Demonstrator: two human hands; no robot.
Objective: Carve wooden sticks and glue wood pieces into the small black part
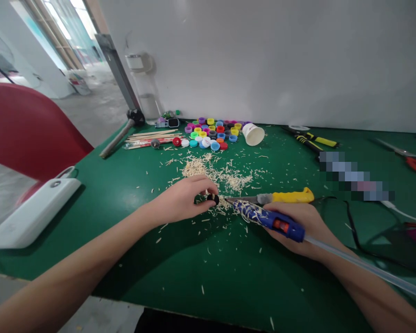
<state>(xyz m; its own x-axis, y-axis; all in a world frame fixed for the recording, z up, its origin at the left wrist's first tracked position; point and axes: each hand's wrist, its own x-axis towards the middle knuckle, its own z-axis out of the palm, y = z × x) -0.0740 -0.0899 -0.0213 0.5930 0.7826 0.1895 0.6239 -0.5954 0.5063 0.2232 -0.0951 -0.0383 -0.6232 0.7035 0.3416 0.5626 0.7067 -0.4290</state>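
Observation:
My left hand (187,198) pinches a small black bottle cap (212,199) between thumb and fingers, just above the table among wood shavings (208,169). A bit of pale material shows on the cap. In my right hand (301,226) is a blue hot glue gun (263,216), with a long clear glue stick (367,268) running out of its back. Its tip points left at the cap, close to it; whether they touch I cannot tell. Shavings cling to the gun's barrel. Just behind the gun lies a yellow-handled blade tool (291,196).
Coloured bottle caps (211,134), a tipped paper cup (254,134) and wooden sticks (152,138) lie at the back. A hammer (119,134) and a white power bank (33,212) are left. Pliers (310,141), scissors (407,155) and a black cable (353,231) are right.

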